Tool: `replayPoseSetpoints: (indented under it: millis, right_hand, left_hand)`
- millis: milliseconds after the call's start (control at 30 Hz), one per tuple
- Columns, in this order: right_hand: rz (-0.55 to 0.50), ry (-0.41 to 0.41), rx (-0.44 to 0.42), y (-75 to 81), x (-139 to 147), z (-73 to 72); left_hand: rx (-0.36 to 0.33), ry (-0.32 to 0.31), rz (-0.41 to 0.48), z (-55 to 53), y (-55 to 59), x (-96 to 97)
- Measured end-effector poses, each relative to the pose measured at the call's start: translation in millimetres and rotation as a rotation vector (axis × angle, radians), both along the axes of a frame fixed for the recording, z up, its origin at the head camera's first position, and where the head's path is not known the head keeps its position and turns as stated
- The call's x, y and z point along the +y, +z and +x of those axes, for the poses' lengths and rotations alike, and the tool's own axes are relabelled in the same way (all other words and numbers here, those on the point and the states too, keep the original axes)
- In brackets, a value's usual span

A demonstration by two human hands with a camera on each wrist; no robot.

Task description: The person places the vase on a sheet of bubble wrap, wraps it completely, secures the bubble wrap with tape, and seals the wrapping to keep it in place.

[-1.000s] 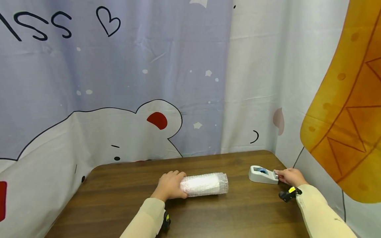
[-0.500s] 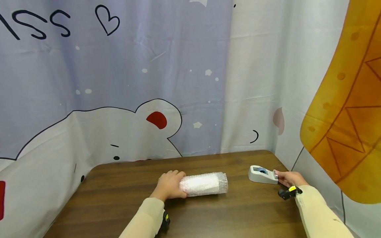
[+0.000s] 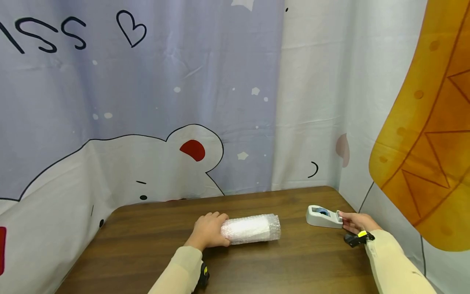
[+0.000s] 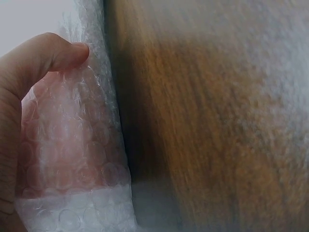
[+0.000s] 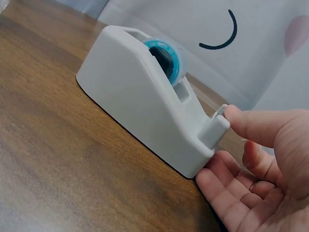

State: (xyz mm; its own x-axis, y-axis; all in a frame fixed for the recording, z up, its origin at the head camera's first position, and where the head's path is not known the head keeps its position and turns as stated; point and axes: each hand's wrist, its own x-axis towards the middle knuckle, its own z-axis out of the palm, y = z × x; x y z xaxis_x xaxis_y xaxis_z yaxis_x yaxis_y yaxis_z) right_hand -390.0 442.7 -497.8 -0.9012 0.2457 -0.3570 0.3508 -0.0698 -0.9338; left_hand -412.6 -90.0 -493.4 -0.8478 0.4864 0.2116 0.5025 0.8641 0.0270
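A bubble-wrapped cylinder lies on its side on the brown wooden table. My left hand grips its left end from above. In the left wrist view, my thumb presses on the clear bubble wrap, and the other fingers are mostly hidden behind it. To the right stands a white tape dispenser holding a tape roll with a blue core. My right hand holds its cutter end, the thumb at the cutter and curled fingers touching the front below. Whether tape lies between thumb and forefinger is unclear.
The wooden table reaches back to a printed curtain, which also hangs along the right side. A thin dark cable runs down beside the table at the right. Black camera mounts sit at both wrists.
The view has shifted slightly. Both hands, the wrapped cylinder and the tape dispenser stay practically in place; the right-hand fingers have shifted a little at the dispenser's end.
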Motion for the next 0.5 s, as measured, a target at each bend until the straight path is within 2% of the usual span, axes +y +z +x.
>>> replayPoseSetpoints:
  millis: [267,500]
  right_hand:
    - [-0.034,0.073,0.025,-4.2,4.7,1.0]
    - [0.003,0.070,0.038,-9.5,7.3,-1.0]
  left_hand:
    - [-0.021,0.007,-0.004,1.3,1.0,0.0]
    - [-0.012,0.001,0.007,1.1,1.4,0.8]
